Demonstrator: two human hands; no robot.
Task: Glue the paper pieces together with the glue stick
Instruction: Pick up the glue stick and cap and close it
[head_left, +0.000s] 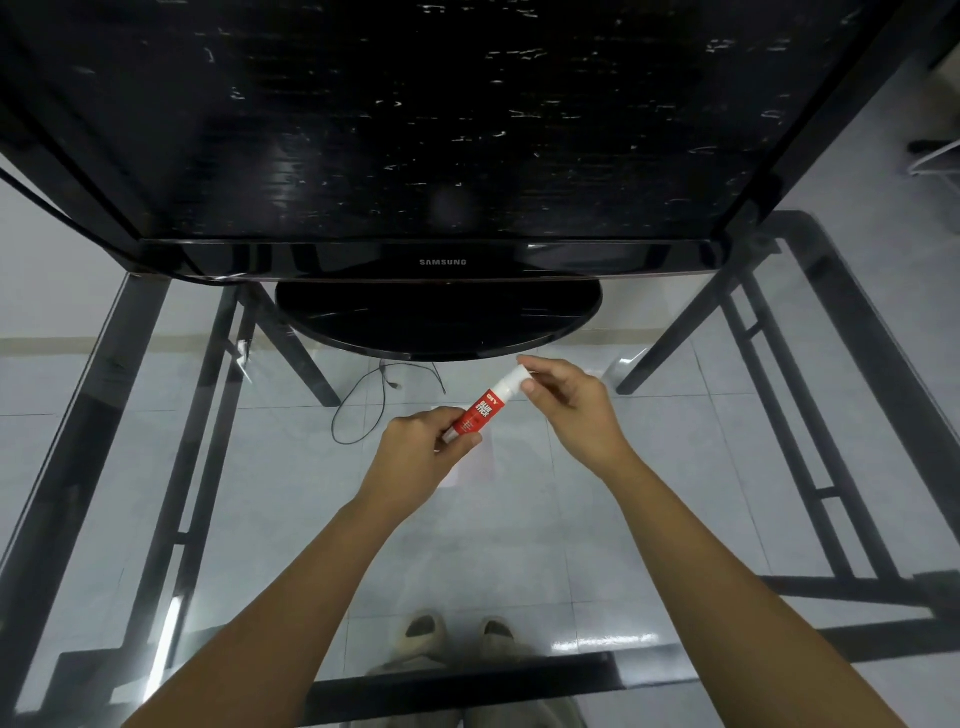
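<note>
A large dark television (441, 119) stands at the far side of a glass surface (649, 467), its oval base (439, 317) just beyond the hands. Through the glass show the black frame, the tiled floor and a loose cable (363, 405). On the glass, directly under the hands, lies a pale paper piece (475, 465), faint and hard to make out; whether there is more than one I cannot tell. The left hand (415, 457) is closed around the lower end of the red glue stick (480, 410), held tilted above the paper. The right hand (566, 405) pinches the white cap (511, 382) between thumb and fingertips, the cap apparently still seated. The step looks like uncapping. The risks: a sharp pull could send the cap skidding over the slick glass or off its edge, and the light paper could slide when the glue is pressed on unless one hand pins it. No containers are in view.
</note>
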